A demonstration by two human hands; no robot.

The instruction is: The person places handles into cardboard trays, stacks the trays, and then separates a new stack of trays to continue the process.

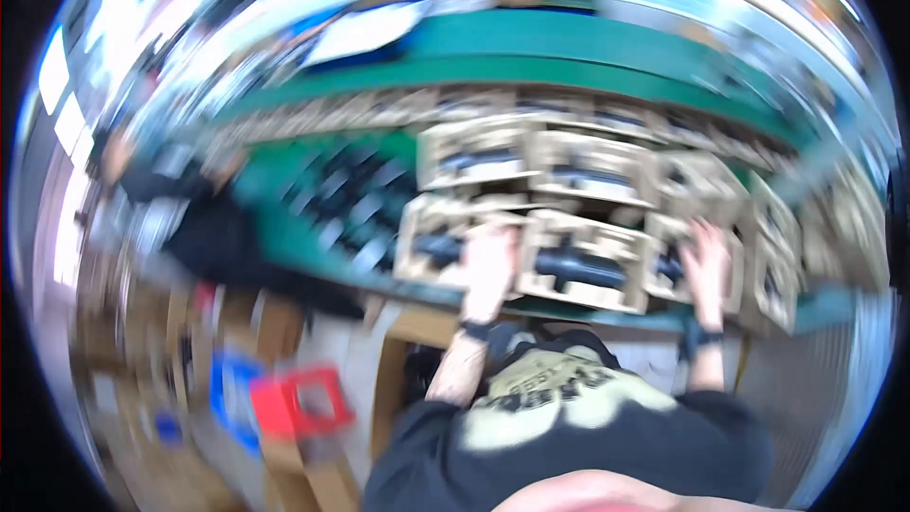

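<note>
Both forearms reach forward, the left hand (491,258) and finger-parted right hand (707,264) over beige trays flanking a middle tray (580,295), grips too blurred to tell.

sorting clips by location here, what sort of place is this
Most likely a factory or packing workshop: a long green workbench carries rows of beige trays with dark parts in them, and cardboard boxes show at lower left.

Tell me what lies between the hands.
The head view shows a tan tray holding a dark elongated part, then some of another tray, between left hand and right hand.
</note>
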